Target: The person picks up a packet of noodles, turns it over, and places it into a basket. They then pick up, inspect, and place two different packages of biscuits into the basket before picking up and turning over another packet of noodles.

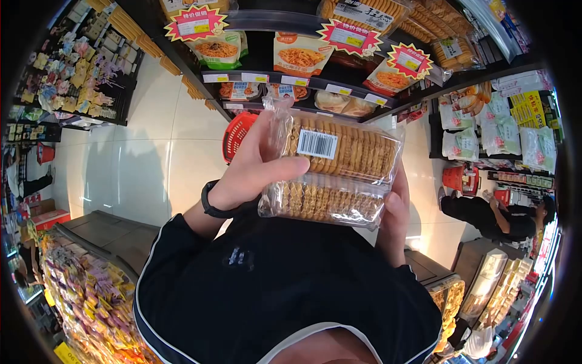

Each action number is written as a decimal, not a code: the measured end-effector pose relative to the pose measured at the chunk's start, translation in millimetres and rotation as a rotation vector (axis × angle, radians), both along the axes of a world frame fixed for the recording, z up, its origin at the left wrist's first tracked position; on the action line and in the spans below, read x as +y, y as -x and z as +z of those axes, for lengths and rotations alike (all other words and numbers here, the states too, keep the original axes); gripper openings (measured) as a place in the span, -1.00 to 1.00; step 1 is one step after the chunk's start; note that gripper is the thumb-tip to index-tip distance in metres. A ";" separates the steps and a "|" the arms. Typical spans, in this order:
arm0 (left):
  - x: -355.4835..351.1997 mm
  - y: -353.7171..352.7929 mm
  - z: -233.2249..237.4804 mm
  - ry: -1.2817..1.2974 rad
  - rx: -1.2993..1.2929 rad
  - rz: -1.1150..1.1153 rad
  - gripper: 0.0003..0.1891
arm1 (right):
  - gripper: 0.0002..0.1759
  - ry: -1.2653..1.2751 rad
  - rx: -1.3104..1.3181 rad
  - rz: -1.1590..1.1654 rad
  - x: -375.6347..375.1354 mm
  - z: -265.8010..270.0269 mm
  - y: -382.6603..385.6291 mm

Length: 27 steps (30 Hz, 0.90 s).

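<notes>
A clear plastic pack of biscuits (357,151) is held up in front of my chest, with two rows of round golden biscuits inside. A white barcode label (317,144) faces me on its upper row. My left hand (257,167) grips the left end, its thumb lying across the front below the label; its other fingers are hidden behind the pack. On the opposite end, my right hand (395,218) is closed around the lower right edge, with its fingers mostly hidden. A black band (212,200) circles my left wrist.
Ahead stands a dark shelf (257,54) with noodle pouches (301,54), packed biscuits (357,15) and red promotion tags (195,24). A red basket (237,136) sits on the tiled floor beyond my left hand. Snack bins (91,297) lie behind left; another person (485,215) is at right.
</notes>
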<state>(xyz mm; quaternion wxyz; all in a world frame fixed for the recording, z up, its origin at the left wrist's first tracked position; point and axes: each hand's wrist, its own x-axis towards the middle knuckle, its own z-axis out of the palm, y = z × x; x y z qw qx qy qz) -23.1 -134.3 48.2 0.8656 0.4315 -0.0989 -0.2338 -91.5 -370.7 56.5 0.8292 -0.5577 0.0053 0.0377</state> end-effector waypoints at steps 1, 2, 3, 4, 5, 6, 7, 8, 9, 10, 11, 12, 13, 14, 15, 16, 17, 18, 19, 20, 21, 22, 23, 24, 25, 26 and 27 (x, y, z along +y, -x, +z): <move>1.4 0.5 2.8 0.002 -0.017 -0.008 -0.07 | 0.15 0.001 -0.018 -0.007 1.2 -1.4 -0.5; 2.3 0.7 4.1 0.005 -0.034 -0.015 -0.06 | 0.16 0.003 -0.035 -0.013 1.8 -3.3 -0.6; 4.7 -0.6 1.4 -0.002 -0.003 -0.026 -0.08 | 0.17 0.001 -0.047 -0.017 1.3 -6.5 -0.6; 5.5 -1.4 -1.5 0.024 0.051 -0.041 -0.10 | 0.18 0.010 -0.049 -0.015 2.2 -6.5 -1.4; 6.4 -2.2 -4.4 0.050 0.106 -0.055 -0.11 | 0.18 0.019 -0.051 -0.012 3.7 -6.4 -2.4; 8.0 -3.1 -6.0 0.076 0.161 -0.068 -0.13 | 0.18 0.029 -0.052 -0.008 5.3 -6.4 -3.9; 10.4 -3.8 -5.2 0.075 0.175 -0.074 -0.16 | 0.16 0.045 -0.034 0.017 2.1 -13.2 -4.1; 12.5 -3.7 -8.3 0.051 0.101 -0.040 -0.17 | 0.14 0.061 -0.028 0.027 1.6 -18.9 -6.0; 14.7 -2.7 -15.0 0.027 0.029 -0.005 -0.17 | 0.13 0.078 -0.018 0.038 2.2 -24.5 -8.0; 17.5 -1.5 -22.4 0.002 -0.038 0.032 -0.18 | 0.12 0.094 -0.005 0.051 2.7 -32.5 -9.8; 18.0 -0.9 -29.4 -0.055 -0.180 0.101 -0.18 | -0.05 0.089 -0.041 0.058 1.1 -47.3 -11.6; 19.0 1.4 -37.4 -0.163 -0.318 0.167 -0.19 | -0.11 0.173 0.040 0.022 4.3 -58.3 -13.0; 20.1 4.3 -45.7 -0.272 -0.454 0.230 -0.21 | -0.16 0.258 0.121 -0.016 8.4 -67.7 -14.5; 20.9 5.4 -53.9 -0.381 -0.592 0.290 -0.22 | -0.22 0.345 0.201 -0.055 13.0 -76.0 -16.7; 21.3 4.5 -61.9 -0.503 -0.692 0.300 -0.26 | -0.32 0.311 0.235 -0.107 20.9 -82.7 -15.6; 21.4 2.3 -75.8 -0.610 -0.790 0.280 -0.27 | -0.37 0.249 0.331 -0.074 25.7 -94.2 -14.5; 21.0 0.4 -95.2 -0.717 -0.886 0.256 -0.28 | -0.35 0.124 0.441 0.004 31.3 -96.9 -17.8; 21.2 0.3 -117.4 -0.824 -0.980 0.229 -0.29 | -0.32 -0.003 0.551 0.080 37.7 -100.3 -21.4; 21.4 4.5 -143.5 -0.893 -0.989 0.165 -0.28 | -0.30 -0.058 0.647 0.083 47.0 -106.7 -25.4; 22.4 9.2 -164.1 -0.917 -1.042 0.136 -0.28 | -0.32 -0.091 0.761 0.064 50.7 -118.8 -30.0; 23.5 13.8 -182.8 -0.941 -1.095 0.108 -0.28 | -0.34 -0.123 0.872 0.044 52.1 -136.9 -35.6; 24.1 17.5 -202.6 -0.965 -1.148 0.081 -0.27 | -0.36 -0.155 0.983 0.025 53.9 -155.6 -41.8; 24.9 21.9 -224.0 -0.925 -1.188 0.070 -0.30 | -0.44 -0.154 1.120 -0.068 62.6 -173.1 -47.7; 24.8 25.1 -244.0 -0.950 -1.236 0.055 -0.33 | -0.48 -0.181 1.109 -0.016 65.1 -196.8 -50.1; 24.5 27.2 -264.1 -0.977 -1.283 0.040 -0.36 | -0.52 -0.209 1.100 0.038 64.9 -226.3 -49.9; 24.4 27.9 -284.3 -1.007 -1.330 0.027 -0.39 | -0.55 -0.237 1.089 0.095 64.1 -257.1 -49.8; 25.0 27.8 -305.6 -1.041 -1.323 -0.003 -0.41 | -0.59 -0.239 1.107 0.082 63.0 -287.9 -49.4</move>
